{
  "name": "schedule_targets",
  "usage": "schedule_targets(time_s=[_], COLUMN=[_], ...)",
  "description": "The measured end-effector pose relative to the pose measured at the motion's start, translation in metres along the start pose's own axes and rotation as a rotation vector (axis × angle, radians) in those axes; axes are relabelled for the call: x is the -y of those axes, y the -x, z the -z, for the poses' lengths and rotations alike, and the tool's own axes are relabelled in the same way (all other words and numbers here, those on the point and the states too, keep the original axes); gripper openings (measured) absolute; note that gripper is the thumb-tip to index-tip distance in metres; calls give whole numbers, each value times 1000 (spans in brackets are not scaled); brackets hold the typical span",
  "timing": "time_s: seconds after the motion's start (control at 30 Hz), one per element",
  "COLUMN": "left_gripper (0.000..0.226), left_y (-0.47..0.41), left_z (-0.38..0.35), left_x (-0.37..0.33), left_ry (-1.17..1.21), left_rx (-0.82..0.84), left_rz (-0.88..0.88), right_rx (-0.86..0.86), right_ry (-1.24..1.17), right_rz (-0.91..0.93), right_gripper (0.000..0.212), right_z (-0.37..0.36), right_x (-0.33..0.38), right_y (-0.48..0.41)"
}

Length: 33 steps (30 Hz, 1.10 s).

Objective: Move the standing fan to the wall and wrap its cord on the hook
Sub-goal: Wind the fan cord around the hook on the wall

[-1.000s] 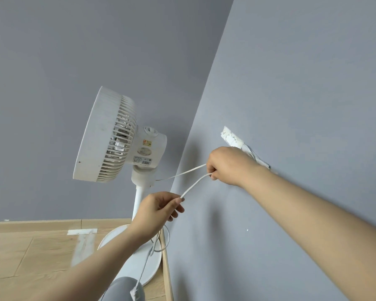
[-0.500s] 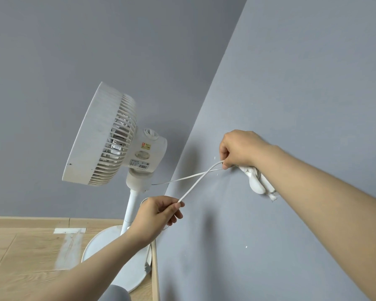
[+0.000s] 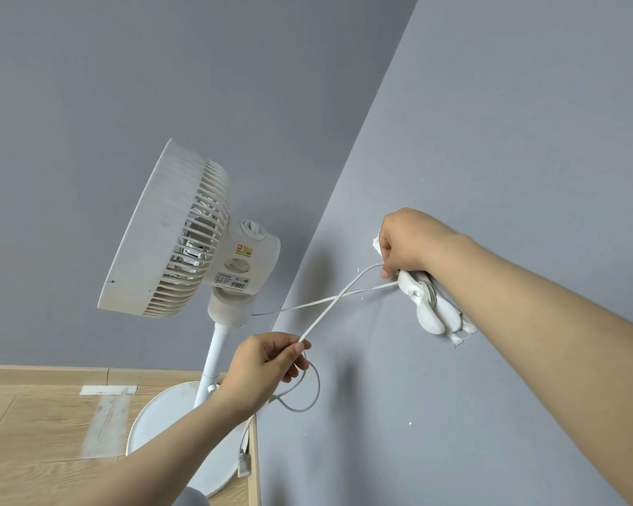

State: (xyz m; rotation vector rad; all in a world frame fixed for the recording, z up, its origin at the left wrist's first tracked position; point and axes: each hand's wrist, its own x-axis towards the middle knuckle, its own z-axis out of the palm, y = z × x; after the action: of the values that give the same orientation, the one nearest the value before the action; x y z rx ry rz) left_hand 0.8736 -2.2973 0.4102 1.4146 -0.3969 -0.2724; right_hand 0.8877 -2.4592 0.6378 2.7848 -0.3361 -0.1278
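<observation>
A white standing fan (image 3: 183, 242) stands in the room's corner on its round base (image 3: 169, 425), close to the grey wall on the right. Its thin white cord (image 3: 329, 304) runs from the fan's neck to a white hook (image 3: 430, 308) stuck on that wall, where turns of cord lie around it. My right hand (image 3: 406, 242) pinches the cord at the top of the hook and covers the hook's upper end. My left hand (image 3: 267, 363) grips the cord lower down; a loose loop and the plug (image 3: 244, 463) hang below it.
The grey wall (image 3: 508, 140) on the right meets another grey wall (image 3: 88, 122) behind the fan. A wooden floor (image 3: 33, 443) with a pale skirting board and a strip of white tape (image 3: 108, 390) lies at the lower left.
My right hand has carried the cord up and over the top of the hook. My left hand has followed a little, feeding cord; the loop beneath it now hangs free.
</observation>
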Motion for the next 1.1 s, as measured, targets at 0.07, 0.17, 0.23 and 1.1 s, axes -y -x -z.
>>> schedule_targets(time_s=[0.07, 0.17, 0.23, 1.1], left_gripper=[19, 19, 19, 19], left_y=[-2, -4, -5, 24], left_z=[-2, -6, -8, -13], left_x=[-4, -11, -15, -41], left_ry=[12, 29, 40, -2], left_rx=[4, 1, -9, -108], left_rz=[-12, -34, -48, -123], right_rx=[-47, -122, -176, -183], right_ry=[-16, -11, 4, -241], right_rz=[-7, -33, -49, -195], right_gripper=[17, 18, 14, 27], right_z=[2, 5, 7, 7], right_x=[-3, -6, -9, -15], right_y=[3, 8, 13, 110])
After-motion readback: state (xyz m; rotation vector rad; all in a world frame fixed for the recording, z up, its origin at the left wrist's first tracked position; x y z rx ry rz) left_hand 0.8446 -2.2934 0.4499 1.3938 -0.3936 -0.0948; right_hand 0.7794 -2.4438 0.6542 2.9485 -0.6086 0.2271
